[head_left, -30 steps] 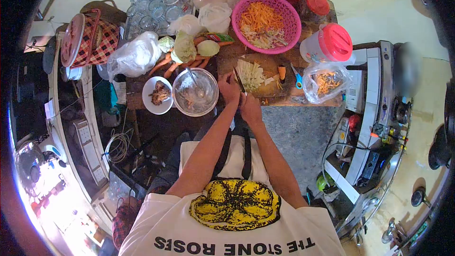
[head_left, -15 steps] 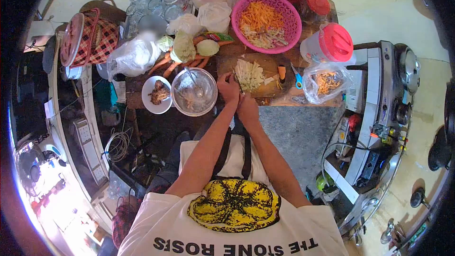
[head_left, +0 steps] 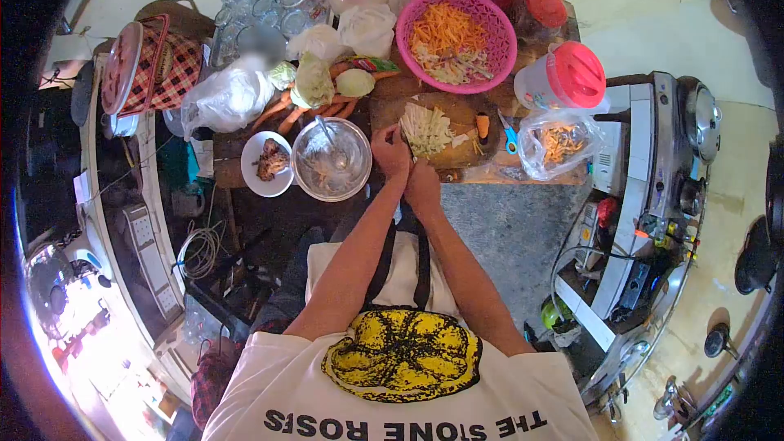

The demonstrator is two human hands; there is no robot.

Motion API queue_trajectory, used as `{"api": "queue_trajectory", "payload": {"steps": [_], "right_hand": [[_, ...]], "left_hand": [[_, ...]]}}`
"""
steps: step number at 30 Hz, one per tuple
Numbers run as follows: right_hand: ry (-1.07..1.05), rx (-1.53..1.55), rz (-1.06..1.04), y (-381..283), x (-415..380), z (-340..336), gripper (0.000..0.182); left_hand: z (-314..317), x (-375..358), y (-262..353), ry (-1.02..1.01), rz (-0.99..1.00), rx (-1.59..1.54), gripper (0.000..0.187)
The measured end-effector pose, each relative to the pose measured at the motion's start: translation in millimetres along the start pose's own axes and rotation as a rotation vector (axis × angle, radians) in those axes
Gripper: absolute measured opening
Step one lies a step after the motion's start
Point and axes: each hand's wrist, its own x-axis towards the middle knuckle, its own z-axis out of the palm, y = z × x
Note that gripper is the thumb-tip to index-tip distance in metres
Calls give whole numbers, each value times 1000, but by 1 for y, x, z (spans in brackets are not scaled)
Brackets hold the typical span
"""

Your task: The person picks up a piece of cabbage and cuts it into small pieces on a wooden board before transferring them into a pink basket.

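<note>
On the wooden cutting board (head_left: pixel 384 108) lies a pile of pale shredded cabbage (head_left: pixel 426 129). My left hand (head_left: pixel 390 152) is closed at the pile's left edge, its fingertips curled against the cabbage. Close beside it, my right hand (head_left: pixel 422 183) is wrapped round a knife whose thin blade points away from me along the cabbage; the handle is mostly hidden in the fist. A carrot stub (head_left: pixel 483 126) and a few orange shreds lie at the board's right side.
A pink basket (head_left: pixel 402 41) holds shredded carrot and cabbage. Left of my hands stand a glass bowl (head_left: pixel 367 165) and a white bowl (head_left: pixel 247 165) with brown food. Scissors (head_left: pixel 510 139) and a plastic bag of orange pieces (head_left: pixel 562 144) lie right. Whole carrots and cabbages sit behind.
The whole view shifts slightly left. My hands keep nearly the same places at the cabbage, with the knife still in my right hand.
</note>
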Motion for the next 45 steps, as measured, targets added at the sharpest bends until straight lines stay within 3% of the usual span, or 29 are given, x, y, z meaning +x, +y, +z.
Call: {"api": "queue_trajectory", "payload": {"steps": [2,8,11,14,17,20,23,26,29,32,38,45], "right_hand": [[-13,59,-48,28,10,30,38],[-37,321,-92,27,-4,1,38],[-125,362,-4,33,-3,-10,38],[30,237,-220,36,-11,-22,39],[173,157,-10,28,-11,-37,39],[181,138,72,29,-4,-43,38],[82,65,148,13,-6,-59,39],[156,94,34,29,-5,-32,42],[25,79,75,23,-12,-49,38],[14,88,130,17,-18,-63,39],[106,89,155,29,-13,-57,41],[248,56,192,48,-11,-74,36]], "left_hand": [[0,-1,1,5,-36,-24,12],[3,-1,1,42,-33,0,14],[2,-1,1,-13,-62,-80,14],[-2,6,4,-101,-164,-115,17],[-2,7,4,-60,-73,-67,19],[-5,4,9,-198,-107,-213,21],[-3,1,1,-257,61,-119,30],[-12,0,22,-255,160,44,38],[-8,2,17,-264,82,-7,38],[-6,3,20,-225,274,93,38],[-2,7,19,-304,191,-6,38],[-12,7,21,-202,202,47,33]]}}
